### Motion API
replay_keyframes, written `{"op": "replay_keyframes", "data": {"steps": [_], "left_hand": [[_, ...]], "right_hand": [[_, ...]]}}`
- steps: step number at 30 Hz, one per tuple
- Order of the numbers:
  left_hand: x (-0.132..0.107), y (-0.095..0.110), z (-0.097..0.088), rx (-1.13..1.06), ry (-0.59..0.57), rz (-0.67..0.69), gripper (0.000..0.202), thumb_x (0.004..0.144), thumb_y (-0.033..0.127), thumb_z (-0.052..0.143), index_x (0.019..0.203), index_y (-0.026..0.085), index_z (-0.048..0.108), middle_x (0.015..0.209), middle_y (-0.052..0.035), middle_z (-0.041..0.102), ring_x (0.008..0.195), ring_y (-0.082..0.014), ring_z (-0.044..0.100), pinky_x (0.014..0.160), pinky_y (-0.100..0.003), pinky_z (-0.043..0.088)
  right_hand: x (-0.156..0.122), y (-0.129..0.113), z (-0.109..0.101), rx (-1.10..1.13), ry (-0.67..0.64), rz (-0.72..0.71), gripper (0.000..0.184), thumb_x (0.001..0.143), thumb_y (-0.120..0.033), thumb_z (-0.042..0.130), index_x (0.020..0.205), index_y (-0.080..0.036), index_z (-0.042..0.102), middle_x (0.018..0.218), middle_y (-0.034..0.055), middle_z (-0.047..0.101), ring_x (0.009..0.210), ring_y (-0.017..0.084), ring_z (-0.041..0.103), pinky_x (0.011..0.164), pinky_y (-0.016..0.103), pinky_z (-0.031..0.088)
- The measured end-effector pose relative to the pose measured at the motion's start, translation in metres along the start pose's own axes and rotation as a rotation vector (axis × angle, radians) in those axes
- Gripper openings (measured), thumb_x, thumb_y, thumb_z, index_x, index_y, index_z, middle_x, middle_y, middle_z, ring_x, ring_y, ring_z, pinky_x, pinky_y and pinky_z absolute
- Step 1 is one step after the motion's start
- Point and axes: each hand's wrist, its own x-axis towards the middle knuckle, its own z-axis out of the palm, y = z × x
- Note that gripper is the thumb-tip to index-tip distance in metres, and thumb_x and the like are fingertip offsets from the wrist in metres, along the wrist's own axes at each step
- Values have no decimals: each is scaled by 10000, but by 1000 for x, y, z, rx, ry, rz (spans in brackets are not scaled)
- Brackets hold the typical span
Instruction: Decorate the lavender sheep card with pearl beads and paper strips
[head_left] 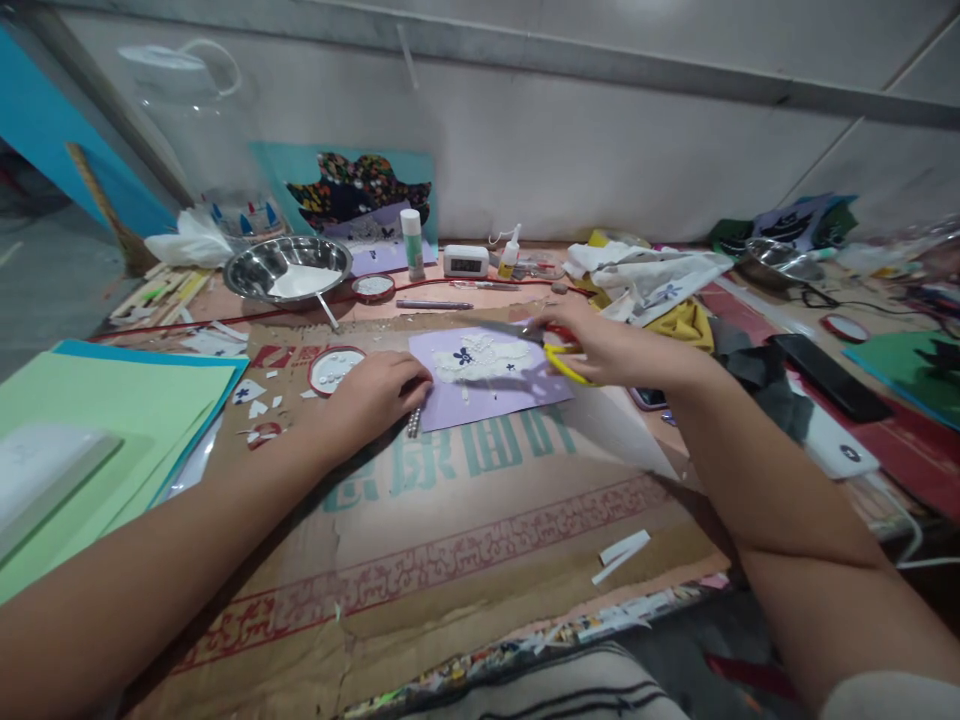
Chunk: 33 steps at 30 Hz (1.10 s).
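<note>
My right hand grips a pair of scissors with yellow and red handles; the blades reach left above a lilac sheet of paper. A white textured shape with dark blue flowers lies on that sheet. At the sheet's left edge, my left hand is closed with its fingers curled down. A short strip of silvery beads pokes out below these fingertips, its upper end hidden by them. Just behind the left hand sits a red-rimmed lid holding small white pieces.
Printed cardboard covers the table's middle. Behind it stand a steel bowl, a glue stick, a small white clock and a glue bottle. Green sheets lie left; cloth and a black phone lie right.
</note>
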Motion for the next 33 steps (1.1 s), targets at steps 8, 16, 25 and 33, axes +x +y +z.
{"op": "replay_keyframes", "data": {"steps": [8,16,25,33], "left_hand": [[0,1,1,-14,14,15,225,953,276,520,900,171,711,929,-82,739,871,-222,657,806,-341,494],[0,-1,-1,-46,-10,-41,225,938,284,513,877,179,703,905,-70,735,844,-215,653,796,-335,494],[-1,0,-2,-45,-18,-63,237,942,311,502,902,188,701,918,-71,741,859,-220,662,796,-337,499],[-1,2,-2,-32,-6,-86,188,907,288,526,840,198,677,858,-53,735,814,-213,655,748,-325,490]], "right_hand": [[7,-42,22,-197,-142,-54,309,892,-212,600,1196,-258,639,1099,60,686,927,197,637,717,253,402],[9,-32,30,-196,-191,-33,330,895,-225,603,1220,-270,639,1103,63,689,928,198,644,715,256,401],[4,-29,18,-208,-117,-8,406,902,-355,613,1286,-231,568,1192,110,637,986,235,621,784,296,440],[10,-29,25,-244,-127,23,335,892,-313,638,1222,-261,611,1210,53,674,995,214,632,743,279,412]]}}
